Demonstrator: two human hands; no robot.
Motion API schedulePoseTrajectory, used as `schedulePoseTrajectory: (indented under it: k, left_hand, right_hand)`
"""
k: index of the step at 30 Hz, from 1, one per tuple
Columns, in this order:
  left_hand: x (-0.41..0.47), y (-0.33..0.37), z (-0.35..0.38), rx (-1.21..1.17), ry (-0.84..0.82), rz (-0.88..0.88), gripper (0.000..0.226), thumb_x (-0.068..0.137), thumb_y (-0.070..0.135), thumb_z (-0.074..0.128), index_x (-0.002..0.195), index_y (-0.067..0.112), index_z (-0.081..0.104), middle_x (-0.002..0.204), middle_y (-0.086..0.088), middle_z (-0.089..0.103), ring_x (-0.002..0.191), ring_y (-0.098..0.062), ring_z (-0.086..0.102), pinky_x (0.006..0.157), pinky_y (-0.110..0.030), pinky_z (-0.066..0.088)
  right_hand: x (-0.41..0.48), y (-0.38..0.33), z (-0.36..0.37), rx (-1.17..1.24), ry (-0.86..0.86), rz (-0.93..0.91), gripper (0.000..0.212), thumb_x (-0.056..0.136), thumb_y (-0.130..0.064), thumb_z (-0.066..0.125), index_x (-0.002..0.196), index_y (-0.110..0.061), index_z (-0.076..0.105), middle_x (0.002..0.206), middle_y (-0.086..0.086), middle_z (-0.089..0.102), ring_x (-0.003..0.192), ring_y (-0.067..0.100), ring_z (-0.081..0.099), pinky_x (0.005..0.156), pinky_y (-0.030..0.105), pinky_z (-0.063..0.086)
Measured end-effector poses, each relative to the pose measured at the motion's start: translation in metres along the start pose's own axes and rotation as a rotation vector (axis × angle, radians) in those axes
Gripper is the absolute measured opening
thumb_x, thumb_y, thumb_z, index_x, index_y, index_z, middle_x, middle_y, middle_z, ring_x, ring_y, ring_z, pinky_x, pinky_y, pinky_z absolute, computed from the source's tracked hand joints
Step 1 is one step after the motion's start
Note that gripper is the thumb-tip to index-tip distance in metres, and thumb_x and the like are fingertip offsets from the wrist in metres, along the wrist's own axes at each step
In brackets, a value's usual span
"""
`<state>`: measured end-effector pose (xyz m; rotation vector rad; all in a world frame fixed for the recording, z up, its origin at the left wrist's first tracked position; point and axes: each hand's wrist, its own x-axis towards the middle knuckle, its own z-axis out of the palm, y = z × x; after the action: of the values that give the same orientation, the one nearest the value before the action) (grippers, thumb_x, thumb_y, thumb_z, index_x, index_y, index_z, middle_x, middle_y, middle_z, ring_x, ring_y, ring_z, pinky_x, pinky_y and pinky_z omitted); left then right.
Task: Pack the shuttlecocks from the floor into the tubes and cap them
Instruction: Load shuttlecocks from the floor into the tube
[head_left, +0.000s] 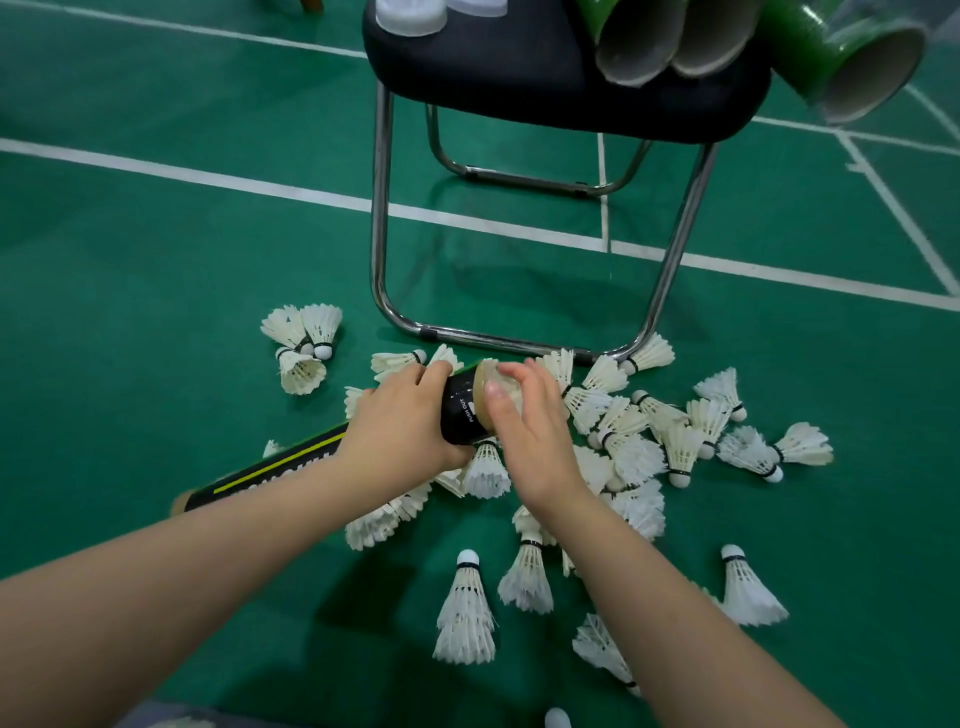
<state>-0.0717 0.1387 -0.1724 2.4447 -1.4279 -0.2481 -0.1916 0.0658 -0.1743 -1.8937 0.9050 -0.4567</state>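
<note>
Head cam: left hand (402, 418) is gripping the tube (460, 413) steady so right hand (524, 421) fingers, pinching a shuttlecock (501, 383), are feeding it in.

White shuttlecocks (466, 608), black yellow-striped tube (280, 465), green floor (156, 291).

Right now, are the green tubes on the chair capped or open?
Open. The green tubes on the chair show bare cardboard mouths facing the camera, and the white caps sit apart on the seat.

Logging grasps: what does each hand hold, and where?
Left hand grips the black tube near its open end. Right hand curls fingers at that mouth; what they hold is unclear.
</note>
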Motion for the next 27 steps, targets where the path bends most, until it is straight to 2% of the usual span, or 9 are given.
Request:
schedulePoseTrajectory:
  k: [2,6,8,10,12,16,18,21,27]
  left_hand:
    - [-0.004,0.001,-0.008,-0.035,0.012,0.001,0.068,0.066,0.048,0.069,0.119,0.018,0.041,0.109,-0.001,0.052,0.101,-0.023,0.052,0.084,-0.039,0.044]
    - [-0.008,0.003,-0.016,-0.010,0.016,0.018,0.064,0.067,0.048,0.067,0.118,0.018,0.041,0.105,-0.001,0.051,0.099,-0.024,0.051,0.082,-0.039,0.043]
    - [-0.009,0.007,-0.015,0.008,0.004,0.043,0.066,0.068,0.045,0.066,0.121,0.017,0.041,0.110,-0.003,0.051,0.101,-0.025,0.050,0.083,-0.038,0.040]
    - [-0.011,0.013,-0.013,0.022,-0.007,0.070,0.065,0.068,0.042,0.065,0.123,0.016,0.041,0.113,-0.004,0.051,0.102,-0.026,0.049,0.082,-0.037,0.037]
    - [-0.013,0.014,-0.012,0.046,-0.011,0.083,0.063,0.068,0.040,0.064,0.122,0.015,0.042,0.112,-0.004,0.051,0.100,-0.026,0.049,0.081,-0.036,0.037]
    - [-0.017,0.011,-0.006,0.155,-0.083,0.144,0.063,0.067,0.044,0.063,0.120,0.018,0.040,0.109,-0.002,0.049,0.101,-0.024,0.047,0.080,-0.037,0.035]
    - [-0.015,0.011,-0.001,0.172,-0.075,0.147,0.061,0.067,0.045,0.064,0.116,0.019,0.041,0.107,-0.001,0.049,0.101,-0.024,0.048,0.077,-0.036,0.033]
    - [-0.006,0.012,0.004,0.126,-0.065,0.088,0.059,0.064,0.048,0.066,0.110,0.020,0.043,0.102,0.001,0.050,0.097,-0.024,0.050,0.075,-0.035,0.034]
    - [0.010,-0.012,0.018,0.097,-0.117,-0.015,0.056,0.065,0.052,0.066,0.104,0.021,0.041,0.097,0.002,0.049,0.089,-0.020,0.049,0.077,-0.036,0.041]
  right_hand:
    - [-0.007,-0.003,-0.006,-0.079,0.023,-0.103,0.060,0.081,-0.058,0.038,0.131,-0.025,0.044,0.145,-0.009,0.031,0.135,0.008,0.025,0.113,0.036,0.020]
    - [-0.016,-0.010,-0.013,-0.196,0.009,-0.230,0.030,0.079,-0.042,0.046,0.096,-0.024,0.062,0.095,-0.027,0.050,0.121,0.004,0.035,0.107,0.035,0.023]
    - [-0.017,-0.011,-0.012,-0.326,0.006,-0.237,0.019,0.081,-0.034,0.050,0.074,-0.018,0.059,0.087,-0.019,0.049,0.112,0.004,0.033,0.101,0.031,0.022]
    - [-0.015,-0.016,-0.009,-0.162,-0.125,-0.070,0.022,0.079,-0.032,0.055,0.062,-0.018,0.053,0.081,-0.008,0.050,0.088,0.012,0.042,0.081,0.031,0.035]
    - [-0.011,-0.019,-0.010,0.097,-0.287,0.115,0.021,0.071,-0.035,0.058,0.062,-0.016,0.055,0.075,0.002,0.055,0.073,0.020,0.049,0.071,0.034,0.040]
    - [-0.009,-0.008,-0.014,0.083,-0.518,0.223,0.024,0.072,-0.038,0.062,0.083,-0.017,0.066,0.098,0.010,0.066,0.094,0.025,0.060,0.087,0.037,0.046]
    - [-0.011,-0.003,-0.011,0.182,-0.385,0.193,0.022,0.082,-0.033,0.061,0.088,-0.013,0.067,0.093,0.009,0.066,0.090,0.023,0.060,0.086,0.037,0.047]
    - [-0.009,0.002,-0.011,0.441,0.005,0.171,0.024,0.091,-0.026,0.053,0.073,-0.014,0.062,0.071,-0.002,0.058,0.069,0.013,0.052,0.066,0.027,0.043]
    - [0.020,0.034,-0.028,0.280,0.284,0.312,0.025,0.093,-0.021,0.045,0.076,-0.022,0.063,0.076,-0.004,0.064,0.076,0.013,0.059,0.068,0.025,0.045]
